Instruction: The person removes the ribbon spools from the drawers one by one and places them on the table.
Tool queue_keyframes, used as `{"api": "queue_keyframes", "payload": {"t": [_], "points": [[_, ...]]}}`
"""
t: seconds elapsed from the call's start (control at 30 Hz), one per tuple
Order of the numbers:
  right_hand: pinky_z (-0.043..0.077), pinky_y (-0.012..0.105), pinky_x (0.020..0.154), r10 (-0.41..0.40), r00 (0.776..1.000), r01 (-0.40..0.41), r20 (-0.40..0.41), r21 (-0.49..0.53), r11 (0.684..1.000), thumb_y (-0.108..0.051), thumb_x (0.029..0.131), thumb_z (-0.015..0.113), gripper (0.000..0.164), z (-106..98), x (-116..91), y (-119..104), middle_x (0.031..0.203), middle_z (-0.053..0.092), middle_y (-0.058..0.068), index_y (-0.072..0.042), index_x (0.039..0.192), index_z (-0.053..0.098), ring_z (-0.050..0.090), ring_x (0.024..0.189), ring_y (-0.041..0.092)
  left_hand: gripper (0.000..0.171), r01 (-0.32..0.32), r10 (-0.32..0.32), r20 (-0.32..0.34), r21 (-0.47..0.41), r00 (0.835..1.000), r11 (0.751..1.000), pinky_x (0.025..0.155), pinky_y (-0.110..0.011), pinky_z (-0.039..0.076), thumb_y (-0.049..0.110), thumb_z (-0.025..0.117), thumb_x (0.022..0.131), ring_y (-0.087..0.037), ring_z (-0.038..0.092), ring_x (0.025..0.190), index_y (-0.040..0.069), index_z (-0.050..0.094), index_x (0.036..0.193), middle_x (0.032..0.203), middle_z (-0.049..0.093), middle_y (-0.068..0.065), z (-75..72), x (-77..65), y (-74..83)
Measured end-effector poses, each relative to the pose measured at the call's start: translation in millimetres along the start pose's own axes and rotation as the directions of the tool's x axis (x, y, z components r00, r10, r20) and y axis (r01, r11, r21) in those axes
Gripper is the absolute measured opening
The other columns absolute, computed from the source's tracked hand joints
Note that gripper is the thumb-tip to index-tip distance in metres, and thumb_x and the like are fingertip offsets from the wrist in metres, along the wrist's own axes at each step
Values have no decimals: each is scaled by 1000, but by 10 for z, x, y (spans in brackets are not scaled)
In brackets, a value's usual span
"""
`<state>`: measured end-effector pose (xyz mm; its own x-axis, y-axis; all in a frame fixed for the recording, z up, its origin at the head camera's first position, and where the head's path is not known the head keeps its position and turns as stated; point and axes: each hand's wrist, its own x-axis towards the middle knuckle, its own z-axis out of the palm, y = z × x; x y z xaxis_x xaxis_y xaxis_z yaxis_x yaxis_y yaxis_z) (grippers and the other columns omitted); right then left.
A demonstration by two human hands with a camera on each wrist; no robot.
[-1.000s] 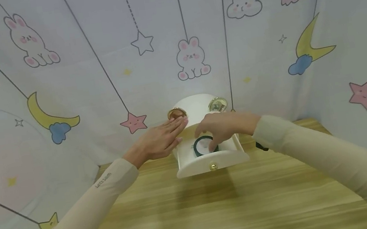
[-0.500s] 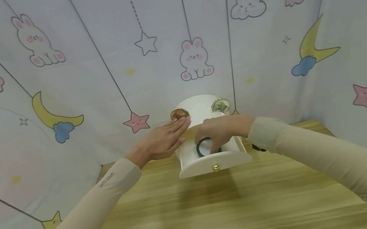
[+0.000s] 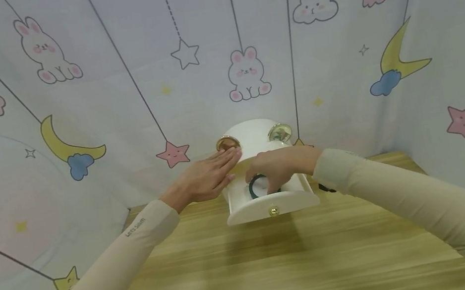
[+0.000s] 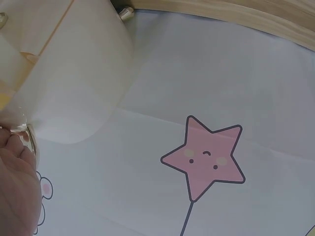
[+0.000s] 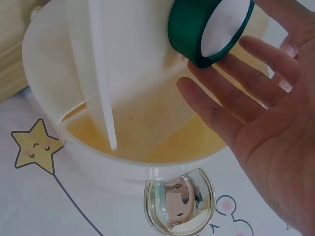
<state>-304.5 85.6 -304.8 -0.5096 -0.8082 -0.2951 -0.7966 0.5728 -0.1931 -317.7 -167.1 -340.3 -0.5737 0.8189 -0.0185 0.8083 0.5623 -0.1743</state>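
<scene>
A white rounded box (image 3: 253, 134) stands at the back of the table with its drawer (image 3: 251, 211) pulled out towards me. Inside the drawer is a roll of dark green tape (image 5: 189, 37) with a white-looking middle. My right hand (image 3: 280, 165) reaches down into the drawer and grips the roll between thumb and fingers; its back hides the roll's right side in the head view. My left hand (image 3: 206, 178) rests with straight fingers on the box's left top edge, its fingertips at the copper-coloured round ear (image 3: 227, 142).
A shiny second ear (image 3: 280, 134) sits on the box's right top. The drawer front carries a gold knob (image 3: 273, 211). Behind rises a cloth backdrop (image 3: 135, 129) with printed bunnies, stars and moons. Wood-grain tabletop (image 3: 278, 268) spreads out in front.
My right hand has sunk lower over the tape roll, covering more of it. The left hand stays on the box. The whole view has shifted slightly.
</scene>
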Motion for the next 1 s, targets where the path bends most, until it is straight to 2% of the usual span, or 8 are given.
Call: {"api": "queue_keyframes", "payload": {"t": [0.23,0.47,1.0], "points": [[48,46,120,7,1000,-7,9,-21,1000,-24,90,83,59,28,10,5,147,65,7,-10,144,64,59,139,27,64,2,-2,14,-8,1000,1000,137,-40,19,36,30,115,-24,16,166,6,14,169,178,14,-8,-6,-7,21],[48,47,121,25,1000,-25,5,-23,999,-25,91,82,59,44,10,8,149,64,7,-10,145,62,58,141,27,63,-5,5,-2,-10,1000,1000,137,-41,20,35,31,115,-26,18,166,5,15,169,178,16,-9,-4,-14,17],[53,45,114,-11,999,10,-30,-42,999,-22,90,82,48,32,7,-14,136,71,5,-10,135,70,64,128,24,64,13,-13,12,15,1000,1000,137,-40,19,36,29,115,-24,16,166,7,12,169,179,13,-8,-16,-7,15]]}}
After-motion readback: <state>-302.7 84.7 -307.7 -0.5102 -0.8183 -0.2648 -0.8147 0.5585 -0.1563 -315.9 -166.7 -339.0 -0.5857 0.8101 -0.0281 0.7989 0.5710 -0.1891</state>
